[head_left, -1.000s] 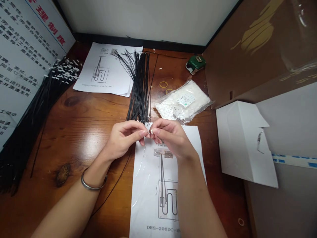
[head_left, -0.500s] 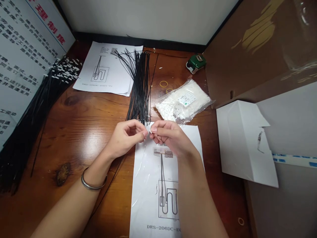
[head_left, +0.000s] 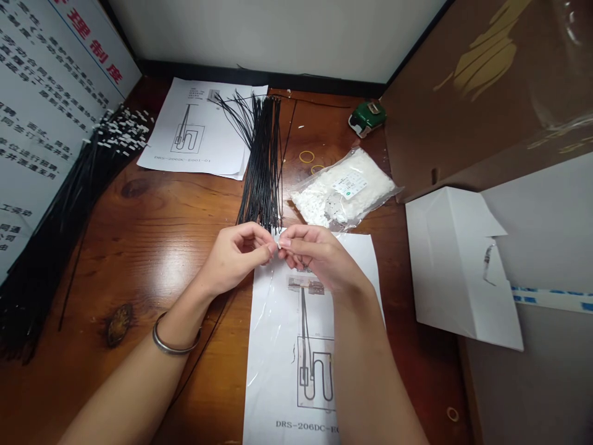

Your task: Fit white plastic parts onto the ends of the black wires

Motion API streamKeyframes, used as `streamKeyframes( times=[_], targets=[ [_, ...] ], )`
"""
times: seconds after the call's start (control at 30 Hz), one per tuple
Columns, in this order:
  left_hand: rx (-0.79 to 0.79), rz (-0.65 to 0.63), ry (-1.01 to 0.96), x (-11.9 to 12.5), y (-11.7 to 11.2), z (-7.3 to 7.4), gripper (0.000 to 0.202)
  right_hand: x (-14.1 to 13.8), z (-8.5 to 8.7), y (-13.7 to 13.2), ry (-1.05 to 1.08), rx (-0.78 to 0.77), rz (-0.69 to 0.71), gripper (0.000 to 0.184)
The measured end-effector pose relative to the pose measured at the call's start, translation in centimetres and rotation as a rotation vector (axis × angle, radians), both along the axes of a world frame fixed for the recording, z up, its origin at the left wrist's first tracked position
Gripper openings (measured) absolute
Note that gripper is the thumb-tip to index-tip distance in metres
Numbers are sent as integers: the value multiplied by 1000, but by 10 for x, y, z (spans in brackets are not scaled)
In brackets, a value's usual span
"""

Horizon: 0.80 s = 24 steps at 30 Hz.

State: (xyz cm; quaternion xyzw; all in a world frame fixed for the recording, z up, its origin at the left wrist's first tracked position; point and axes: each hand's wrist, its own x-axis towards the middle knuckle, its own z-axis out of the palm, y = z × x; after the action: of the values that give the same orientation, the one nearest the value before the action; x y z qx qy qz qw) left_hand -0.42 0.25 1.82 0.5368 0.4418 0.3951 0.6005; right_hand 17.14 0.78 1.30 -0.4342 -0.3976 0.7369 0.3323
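Observation:
My left hand (head_left: pixel 238 258) is closed, thumb and forefinger pinched on the end of a thin black wire (head_left: pixel 200 360) that trails out below the wrist toward the lower left. Fingertip to fingertip with it, my right hand (head_left: pixel 317 254) pinches a small white connector (head_left: pixel 278 245). The wire's tip is hidden between the fingers, so I cannot tell how far it sits in the connector. Both hands are over the top of a printed drawing sheet (head_left: pixel 269 371). Just beyond them lies a bundle of black wires (head_left: pixel 262 161).
A clear bag of white connectors (head_left: pixel 365 167) lies right of the bundle, with a green tape measure (head_left: pixel 368 117) behind it. Black wires with white ends (head_left: pixel 60 198) lean at the left. Another drawing sheet (head_left: pixel 157 145) lies at the back. Cardboard (head_left: pixel 463 93) stands along the right.
My right fingertips have shifted very slightly left, closer against the left ones at the connector. Everything else stays as it was.

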Motion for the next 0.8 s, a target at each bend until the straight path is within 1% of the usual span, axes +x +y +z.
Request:
streamKeyframes(
  times=[0.27, 0.57, 0.8],
  targets=[
    [-78, 41, -57, 2, 0, 2, 22, 0, 0, 0, 20, -15, -35, 13],
    [-90, 52, -46, 2, 0, 0, 18, -1, 0, -1, 3, 24, -55, 15],
    [-152, 55, -52, 1, -1, -1, 17, -2, 1, -1, -11, 80, -82, 13]
  ],
)
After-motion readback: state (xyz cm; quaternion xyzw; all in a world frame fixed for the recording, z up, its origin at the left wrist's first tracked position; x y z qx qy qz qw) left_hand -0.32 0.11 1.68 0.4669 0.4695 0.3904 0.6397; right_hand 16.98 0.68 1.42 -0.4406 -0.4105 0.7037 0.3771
